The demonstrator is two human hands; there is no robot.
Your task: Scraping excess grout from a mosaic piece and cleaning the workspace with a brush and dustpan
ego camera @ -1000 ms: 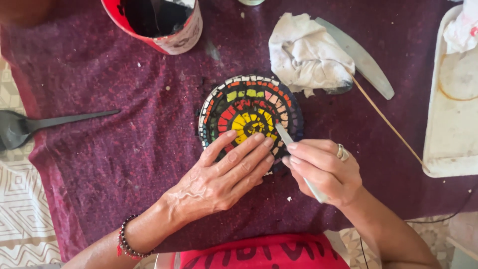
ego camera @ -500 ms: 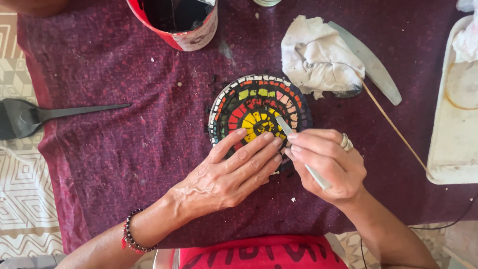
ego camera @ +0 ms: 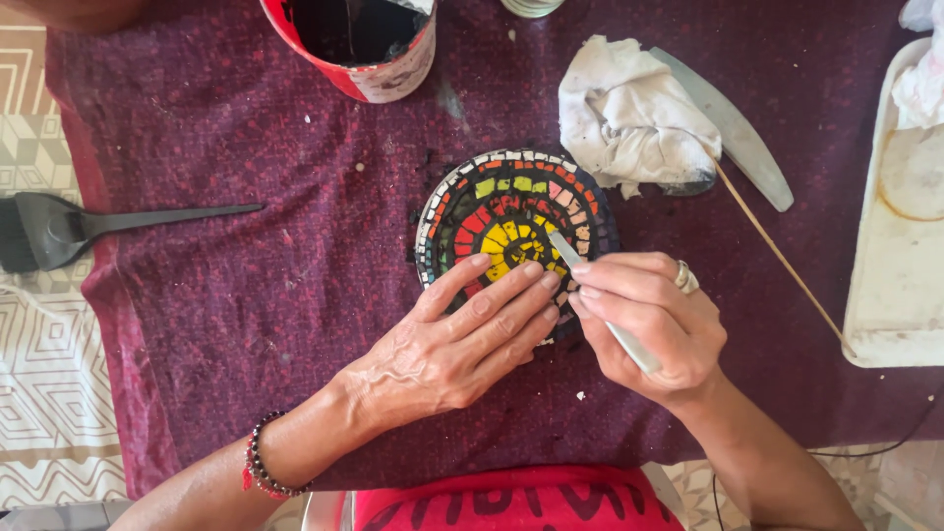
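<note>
A round mosaic disc (ego camera: 516, 211) is laid flat on a dark red cloth (ego camera: 246, 275) spread over the tabletop, near its middle; the disc is steadied by the left hand (ego camera: 462, 344), which lies palm down with its fingers spread loosely over the lower edge, so its grip is apart and closed on nothing. A slim pale tool (ego camera: 600, 300) is pinched in the right hand (ego camera: 649, 324), whose grip is clamped on the handle; the tip is set against the yellow tiles close to the centre.

The tiling appears to be finished: rings of yellow, red, green and pink pieces are seen in place, with a white and dark rim, and dark filling is seen between them; no bare gaps can be made out in the visible part, though the lower part is hidden under the fingers. What seems to be left is judged to be fine cleaning or scraping of the joints.

A red tub (ego camera: 359, 44) of dark material is stood beyond the disc; a stained rag (ego camera: 629, 118) is left beside it, with a thin wooden stick (ego camera: 777, 251) and a black brush (ego camera: 59, 226) well apart.
</note>
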